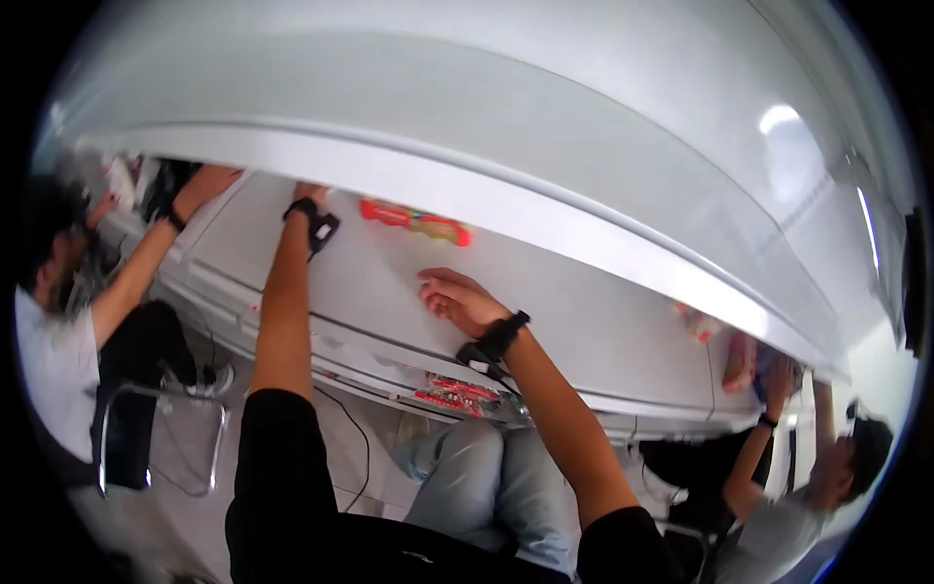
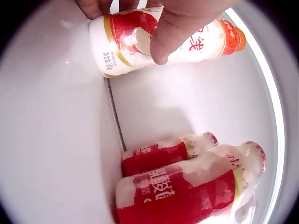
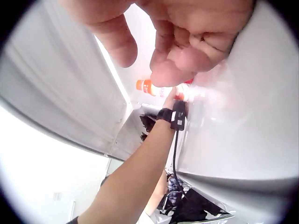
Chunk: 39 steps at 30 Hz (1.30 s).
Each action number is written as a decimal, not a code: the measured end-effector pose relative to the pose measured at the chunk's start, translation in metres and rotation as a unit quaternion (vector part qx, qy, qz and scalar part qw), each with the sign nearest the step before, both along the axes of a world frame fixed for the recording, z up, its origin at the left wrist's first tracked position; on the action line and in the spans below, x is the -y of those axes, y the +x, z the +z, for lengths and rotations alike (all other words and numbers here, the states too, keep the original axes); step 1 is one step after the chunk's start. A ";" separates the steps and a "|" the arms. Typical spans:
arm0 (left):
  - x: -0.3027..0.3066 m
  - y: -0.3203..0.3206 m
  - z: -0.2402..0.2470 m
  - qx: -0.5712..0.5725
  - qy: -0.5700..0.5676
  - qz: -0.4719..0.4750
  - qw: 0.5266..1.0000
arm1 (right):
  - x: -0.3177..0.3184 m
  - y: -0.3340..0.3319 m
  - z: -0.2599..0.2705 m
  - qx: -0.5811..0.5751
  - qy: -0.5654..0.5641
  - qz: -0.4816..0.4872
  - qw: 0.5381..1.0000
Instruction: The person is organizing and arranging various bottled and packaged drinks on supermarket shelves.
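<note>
My left hand grips a white drink bottle with a red and gold label and an orange cap, lying on its side in the left wrist view. In the head view, the shelf edge mostly hides that bottle, and only part of the left hand shows. Near it are red-and-white bottles in clear film. My right hand hovers above the white surface, fingers loosely bent with nothing in them. Beyond it lies a red and yellow pack.
A white overhanging panel edge runs across above the surface. Red packages show below the front edge. People sit at both sides, one arm reaching in at left, another at right. More packages stand at far right.
</note>
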<state>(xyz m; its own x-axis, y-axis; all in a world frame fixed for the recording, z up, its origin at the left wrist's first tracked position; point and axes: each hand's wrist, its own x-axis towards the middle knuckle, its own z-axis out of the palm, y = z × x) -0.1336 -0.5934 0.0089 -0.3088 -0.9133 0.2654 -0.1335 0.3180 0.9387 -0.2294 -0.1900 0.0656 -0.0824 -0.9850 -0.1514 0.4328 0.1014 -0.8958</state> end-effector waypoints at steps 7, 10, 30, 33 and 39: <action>-0.011 -0.004 0.005 -0.063 0.061 -0.037 0.995 | 0.002 -0.009 -0.021 0.031 -0.045 -0.032 0.998; -0.024 0.016 0.009 -0.052 0.052 -0.073 0.995 | 0.001 -0.010 -0.020 0.048 -0.043 -0.030 0.997; -0.382 0.030 0.091 0.186 -0.052 -0.470 0.861 | -0.091 -0.048 -0.038 -0.382 -0.045 -0.075 0.920; -0.435 -0.021 0.089 0.170 -0.088 -0.479 0.856 | -0.164 -0.086 -0.033 -0.415 -0.023 -0.124 0.901; -0.531 -0.138 0.076 0.126 -0.147 -0.536 0.822 | -0.309 -0.144 -0.016 -0.425 0.028 -0.281 0.860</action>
<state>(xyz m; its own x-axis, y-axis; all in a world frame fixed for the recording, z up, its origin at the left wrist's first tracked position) -0.2719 -0.0622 0.0852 -0.9730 0.0122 0.2306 0.1936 0.5878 0.7855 -0.3735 0.1191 0.0500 -0.6470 -0.7469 0.1536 -0.3814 0.1425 -0.9134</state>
